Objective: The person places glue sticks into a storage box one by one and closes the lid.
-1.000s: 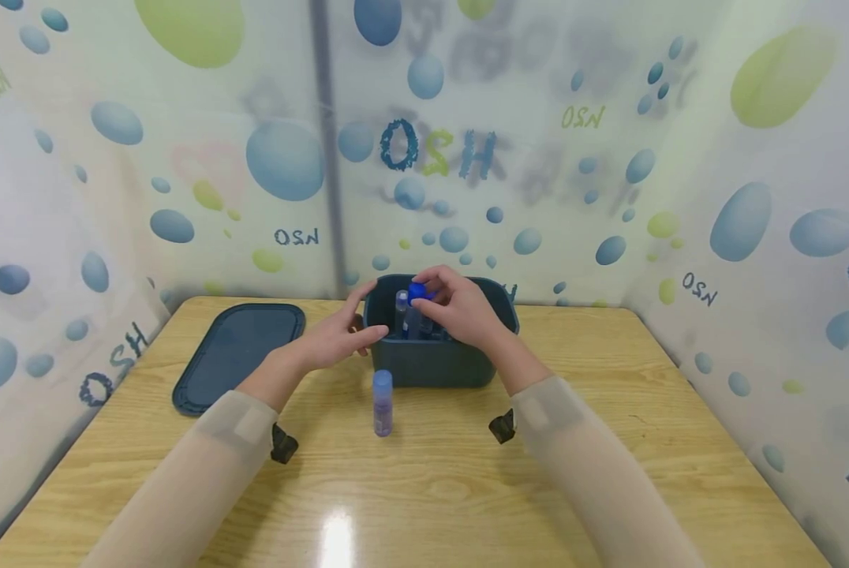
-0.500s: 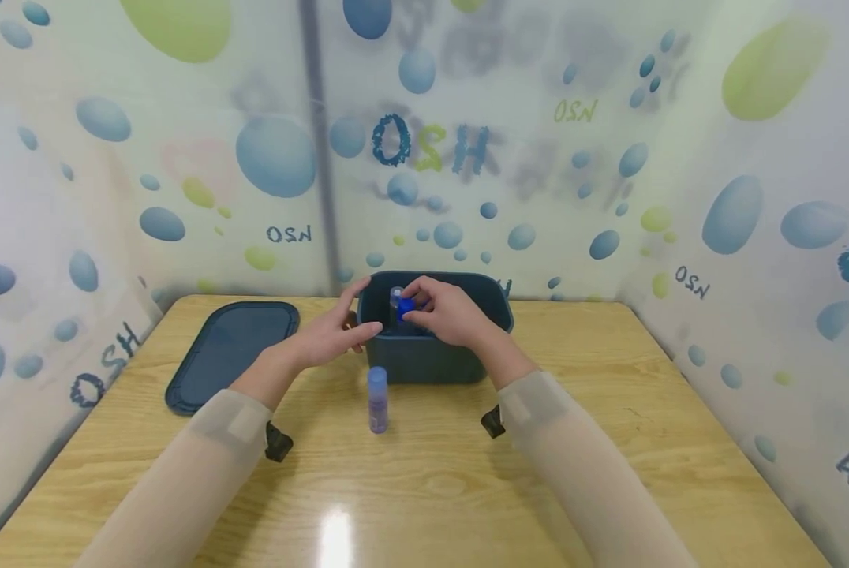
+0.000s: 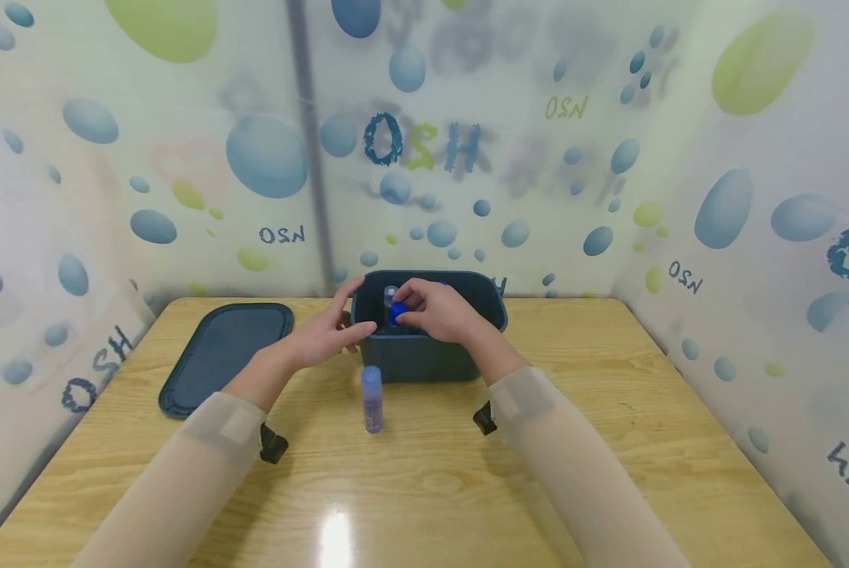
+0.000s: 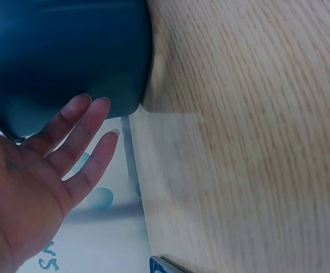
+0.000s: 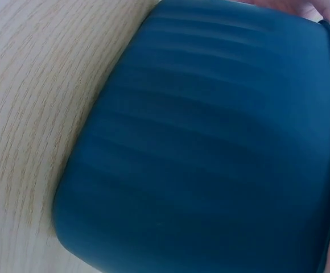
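A dark blue-green storage bin (image 3: 431, 359) stands on the wooden table against the back wall. Inside it, my right hand (image 3: 442, 312) pinches the blue cap (image 3: 397, 313) of a bottle whose body is hidden by the front wall. Another bottle with a clear cap (image 3: 390, 292) stands just behind, in the bin's left part. My left hand (image 3: 325, 335) rests against the bin's left end, thumb and index finger at the rim. The left wrist view shows its other fingers (image 4: 88, 128) stretched out along the outer wall. In the right wrist view the bin's side (image 5: 199, 136) covers most of the work.
A small purple bottle with a blue cap (image 3: 372, 398) stands in front of the bin. The bin's dark lid (image 3: 226, 355) lies flat on the table's left side. Patterned fabric walls (image 3: 559, 181) close off the back and both sides.
My right hand has lowered the blue-capped bottle deeper into the bin and slightly left. The left hand stays at the bin's end. The head view has shifted a little.
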{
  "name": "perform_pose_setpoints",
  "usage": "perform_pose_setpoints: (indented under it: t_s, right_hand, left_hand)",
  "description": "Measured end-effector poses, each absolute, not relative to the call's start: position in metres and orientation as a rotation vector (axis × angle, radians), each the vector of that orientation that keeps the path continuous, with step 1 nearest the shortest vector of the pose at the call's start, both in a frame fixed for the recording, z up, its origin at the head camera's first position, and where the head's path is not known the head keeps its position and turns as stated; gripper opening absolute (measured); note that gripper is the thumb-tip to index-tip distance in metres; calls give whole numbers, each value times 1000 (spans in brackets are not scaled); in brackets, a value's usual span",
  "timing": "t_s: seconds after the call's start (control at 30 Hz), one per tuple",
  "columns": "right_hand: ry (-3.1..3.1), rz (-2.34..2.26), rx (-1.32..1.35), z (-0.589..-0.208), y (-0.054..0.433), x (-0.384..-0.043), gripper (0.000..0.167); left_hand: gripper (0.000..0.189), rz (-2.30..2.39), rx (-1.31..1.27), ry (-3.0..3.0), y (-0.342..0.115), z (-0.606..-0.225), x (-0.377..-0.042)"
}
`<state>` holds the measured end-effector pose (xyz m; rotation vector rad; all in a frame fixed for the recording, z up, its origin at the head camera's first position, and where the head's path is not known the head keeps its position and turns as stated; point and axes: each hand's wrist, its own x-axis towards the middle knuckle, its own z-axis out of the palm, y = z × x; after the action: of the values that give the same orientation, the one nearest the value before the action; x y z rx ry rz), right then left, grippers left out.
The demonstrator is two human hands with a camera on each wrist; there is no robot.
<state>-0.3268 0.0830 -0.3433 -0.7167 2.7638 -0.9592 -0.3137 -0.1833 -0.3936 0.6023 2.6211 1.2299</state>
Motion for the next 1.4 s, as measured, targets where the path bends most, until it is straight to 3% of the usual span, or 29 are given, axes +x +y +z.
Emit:
perform_pose_setpoints:
  t_s: [0.5,0.97,1.4]
  right_hand:
    - [2710,-1029,-711,-343,83,-326,27]
    - [2629,-1238,-758,-342,94,-329,40]
    - [2694,-1251,-843,-327,104,-299,38]
  left_hand:
    - [94,1222,615,2632,-186,-396,-315]
    - [94,1240,601,2626,-183,-395,-313]
    - [93,1220,604,2627,-186,-395,-315]
